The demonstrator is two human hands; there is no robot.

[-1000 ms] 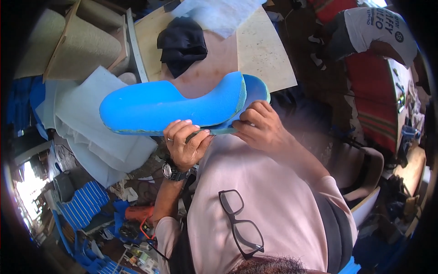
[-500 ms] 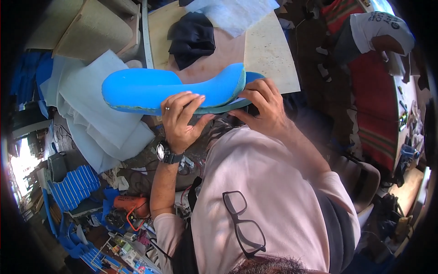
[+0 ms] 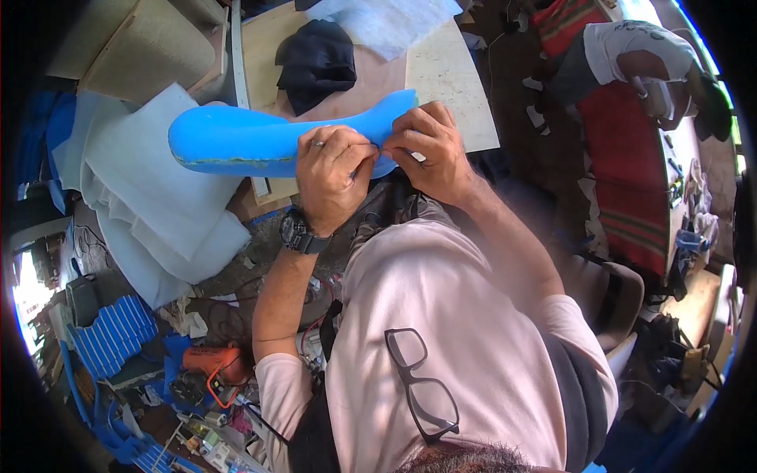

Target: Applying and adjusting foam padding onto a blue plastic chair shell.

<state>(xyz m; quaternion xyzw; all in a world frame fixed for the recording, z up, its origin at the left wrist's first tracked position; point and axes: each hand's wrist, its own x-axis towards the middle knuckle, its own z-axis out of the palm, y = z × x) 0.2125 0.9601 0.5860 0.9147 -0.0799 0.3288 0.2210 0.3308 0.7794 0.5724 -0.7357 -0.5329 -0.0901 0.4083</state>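
A long, curved blue foam pad (image 3: 236,139) is held up in front of my chest, with a greenish seam along its near edge. My left hand (image 3: 335,173) pinches that edge near the middle, thumb and fingers pressed together. Right beside it, my right hand (image 3: 426,150) grips the edge close to the raised right end. The fingertips of both hands almost meet at the seam. My fingers cover part of the edge, and the pad's underside is mostly hidden.
Beyond the pad, a wooden board (image 3: 453,87) carries black fabric (image 3: 317,63) and a white sheet (image 3: 386,24). White padding sheets (image 3: 150,169) are stacked at left. An orange machine (image 3: 213,361) lies among clutter at lower left. Another person (image 3: 639,55) bends over at far right, near a red striped cloth (image 3: 627,181).
The hands have come closer together, my left one moving right along the edge and my right one slightly left. The blue foam pad has tilted, so less of its upper face shows.
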